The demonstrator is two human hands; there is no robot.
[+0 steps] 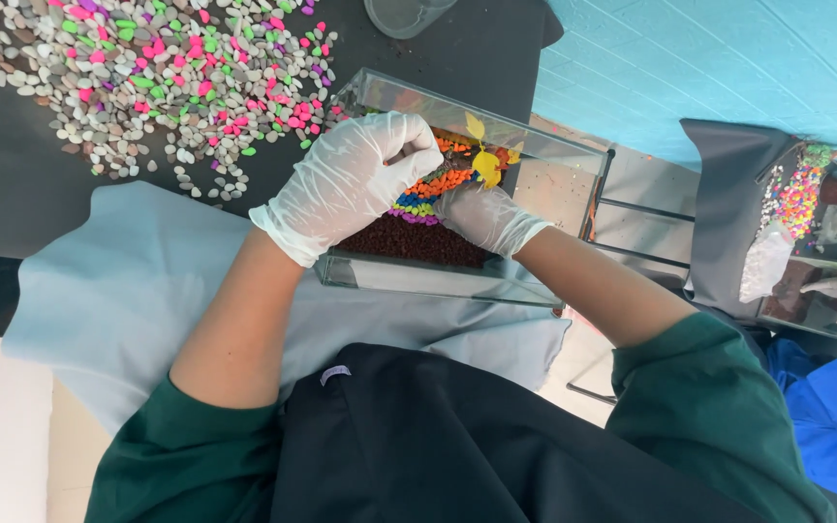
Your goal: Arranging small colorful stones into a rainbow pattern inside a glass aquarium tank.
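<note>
Glass tank [554, 155] sat at table's right edge, long axis along that edge, open top up. Left hand [346, 184] clenched, maybe pinching gravel; right hand [484, 218] inside, grip unclear, beside yellow plant [484, 163]. Risk: nudge smears coloured gravel bands [433, 186]; tank overhangs edge, could tip.

A clear glass tank [457, 276] holding layered coloured gravel and a small yellow plant [485, 165].

The tank is rectangular, open-topped and see-through, sitting tilted in view, its long sides running from 10 o'clock to 4 o'clock. Dark brown soil [409, 239] fills the near part at 6 o'clock. Behind it, toward 12 o'clock, lie curved bands of gravel [428, 194]: purple, then yellow-green, blue and orange. The plant's yellow leaves stand upright among the orange stones near the tank's middle.
</note>
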